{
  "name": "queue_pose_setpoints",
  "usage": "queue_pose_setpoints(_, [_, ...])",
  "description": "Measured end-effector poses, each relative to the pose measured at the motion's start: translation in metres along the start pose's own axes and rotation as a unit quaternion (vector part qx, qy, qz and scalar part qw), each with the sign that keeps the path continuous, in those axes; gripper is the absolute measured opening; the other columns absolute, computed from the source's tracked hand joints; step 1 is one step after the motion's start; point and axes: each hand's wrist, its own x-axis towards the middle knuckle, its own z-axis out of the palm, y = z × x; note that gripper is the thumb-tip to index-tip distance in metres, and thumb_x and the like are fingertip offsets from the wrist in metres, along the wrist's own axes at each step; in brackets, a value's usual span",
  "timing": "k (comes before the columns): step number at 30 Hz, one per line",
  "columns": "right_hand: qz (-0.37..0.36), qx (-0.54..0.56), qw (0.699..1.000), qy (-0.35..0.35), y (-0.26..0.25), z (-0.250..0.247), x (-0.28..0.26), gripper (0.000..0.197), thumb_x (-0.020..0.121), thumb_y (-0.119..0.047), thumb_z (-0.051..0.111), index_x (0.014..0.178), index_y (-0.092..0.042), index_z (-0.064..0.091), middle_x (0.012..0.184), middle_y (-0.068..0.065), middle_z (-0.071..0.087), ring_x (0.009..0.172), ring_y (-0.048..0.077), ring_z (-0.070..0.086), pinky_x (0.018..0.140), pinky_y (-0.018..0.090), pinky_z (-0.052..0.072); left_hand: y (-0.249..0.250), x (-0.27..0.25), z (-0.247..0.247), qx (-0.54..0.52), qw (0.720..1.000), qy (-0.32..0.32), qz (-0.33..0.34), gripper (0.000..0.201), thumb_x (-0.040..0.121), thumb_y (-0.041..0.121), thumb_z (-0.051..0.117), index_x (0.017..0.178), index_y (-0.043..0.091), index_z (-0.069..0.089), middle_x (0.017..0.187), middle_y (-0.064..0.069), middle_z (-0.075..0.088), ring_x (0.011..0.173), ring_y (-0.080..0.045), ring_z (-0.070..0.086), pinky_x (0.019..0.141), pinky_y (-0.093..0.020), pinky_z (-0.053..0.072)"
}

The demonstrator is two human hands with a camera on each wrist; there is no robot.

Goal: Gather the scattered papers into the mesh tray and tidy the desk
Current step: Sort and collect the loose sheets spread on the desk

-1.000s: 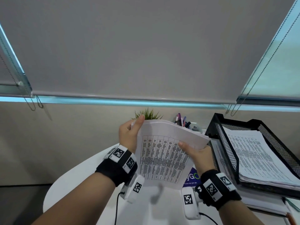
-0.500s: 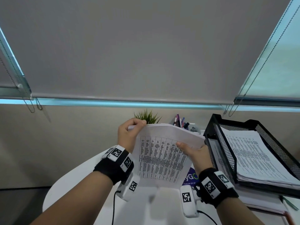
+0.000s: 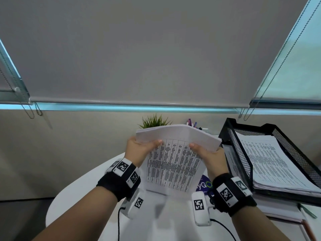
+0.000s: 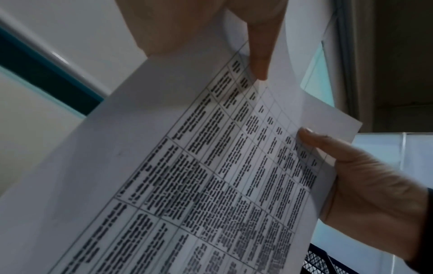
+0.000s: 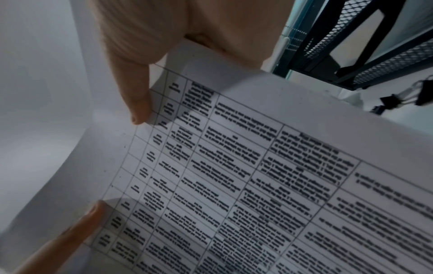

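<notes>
- Papers (image 3: 175,157): a stack held up off the desk (image 3: 83,197), between both hands, near-centre, just left of the tray (image 3: 231,129). Its top edge bows away from the person, printed table facing them.
- Left hand (image 3: 137,150) pinches the stack's upper left edge, thumb (image 4: 260,55) on the printed face, the other fingers behind and hidden.
- Right hand (image 3: 212,159) grips the right edge the same way, thumb (image 5: 138,103) on the front. Gripping both sides likely keeps loose sheets square and stops them fanning.
- Held upright like this, the stack is probably being aligned before filing; whether its lower edge touches the desk I cannot tell.
- Tray sits at the right, already holding a pile (image 3: 271,162) of similar sheets, so it is within an easy sideways reach.
- Plant (image 3: 153,121) and pens (image 3: 192,122) stand at the far edge, behind the stack.
- Binder clips (image 5: 403,98) lie on the desk by the tray; they may want tidying later.
</notes>
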Motion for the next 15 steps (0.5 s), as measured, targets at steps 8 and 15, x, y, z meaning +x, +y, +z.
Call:
queue_pose_setpoints(8, [0.089,-0.044,0.994,-0.039,0.024,-0.006,-0.01,0.031,0.07,-0.003,0.077,0.085,-0.024,0.061,0.083,-0.007,0.071,0.084,0.009,0.066,0.077,0.025,0.051,-0.064,-0.005,-0.016,0.057,0.994,-0.024,-0.087,0.026,0.065,-0.001,0.081,0.079,0.017,0.069,0.07,0.007,0.073,0.077,-0.015,0.069,0.071,-0.03,0.056])
queue_pose_setpoints(15, [0.179,-0.085,0.979,-0.042,0.048,-0.004,-0.025,0.035,0.074,-0.004,0.077,0.098,-0.021,0.056,0.093,0.0,0.062,0.093,0.018,0.056,0.085,0.027,0.041,-0.102,-0.008,-0.023,0.112,0.985,-0.02,-0.127,0.025,0.065,-0.002,0.081,0.071,0.017,0.066,0.055,0.014,0.067,0.071,-0.016,0.065,0.07,-0.027,0.051])
